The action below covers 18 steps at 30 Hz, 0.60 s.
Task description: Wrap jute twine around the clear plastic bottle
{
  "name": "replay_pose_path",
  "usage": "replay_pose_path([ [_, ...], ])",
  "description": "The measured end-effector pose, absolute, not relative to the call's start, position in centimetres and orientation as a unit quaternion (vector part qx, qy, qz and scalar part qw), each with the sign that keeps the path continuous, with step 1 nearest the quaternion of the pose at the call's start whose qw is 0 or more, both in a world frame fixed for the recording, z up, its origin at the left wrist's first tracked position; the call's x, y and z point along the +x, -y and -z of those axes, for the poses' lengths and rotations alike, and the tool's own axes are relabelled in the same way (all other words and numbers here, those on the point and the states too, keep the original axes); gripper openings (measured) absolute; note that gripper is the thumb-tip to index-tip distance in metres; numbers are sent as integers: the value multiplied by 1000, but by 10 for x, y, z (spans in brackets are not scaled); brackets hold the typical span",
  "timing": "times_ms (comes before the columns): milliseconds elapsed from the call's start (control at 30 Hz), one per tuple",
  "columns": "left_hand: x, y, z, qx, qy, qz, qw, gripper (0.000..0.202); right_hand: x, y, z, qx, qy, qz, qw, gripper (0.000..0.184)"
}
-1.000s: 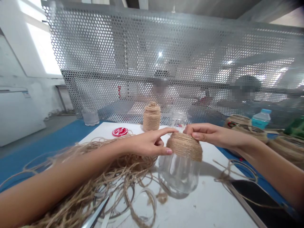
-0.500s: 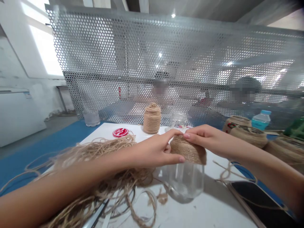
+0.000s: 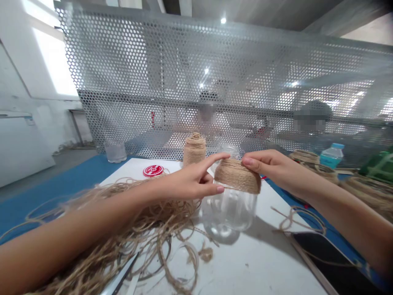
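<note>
Glass jar (image 3: pixel 233 215), its jute wrapping (image 3: pixel 238 176) clamped from either side by left hand (image 3: pixel 187 182) and right hand (image 3: pixel 270 166); wrapping may slip, or jar drop, if pressure eases.

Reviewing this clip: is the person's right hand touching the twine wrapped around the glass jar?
Touching. The head view shows the right hand with its fingertips pressed onto the jute twine wrapping around the end of the glass jar.

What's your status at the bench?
Left hand and right hand on jute-wrapped glass jar. Loose jute twine heaped beside it, under left forearm.
</note>
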<state>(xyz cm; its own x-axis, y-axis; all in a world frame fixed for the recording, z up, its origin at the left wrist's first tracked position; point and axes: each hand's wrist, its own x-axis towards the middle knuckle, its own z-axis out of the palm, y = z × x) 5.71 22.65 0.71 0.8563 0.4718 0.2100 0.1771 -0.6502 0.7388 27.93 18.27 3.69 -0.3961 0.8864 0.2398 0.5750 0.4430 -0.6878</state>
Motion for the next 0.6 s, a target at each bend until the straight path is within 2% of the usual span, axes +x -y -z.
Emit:
replay_pose_path([
  [300,56,-244,6,901,-201,-189,333,68,296,-208,-19,-414,823,-306,240,36],
  [600,54,-233,-9,918,-187,-241,254,52,301,-214,-17,-410,826,-308,234,35],
])
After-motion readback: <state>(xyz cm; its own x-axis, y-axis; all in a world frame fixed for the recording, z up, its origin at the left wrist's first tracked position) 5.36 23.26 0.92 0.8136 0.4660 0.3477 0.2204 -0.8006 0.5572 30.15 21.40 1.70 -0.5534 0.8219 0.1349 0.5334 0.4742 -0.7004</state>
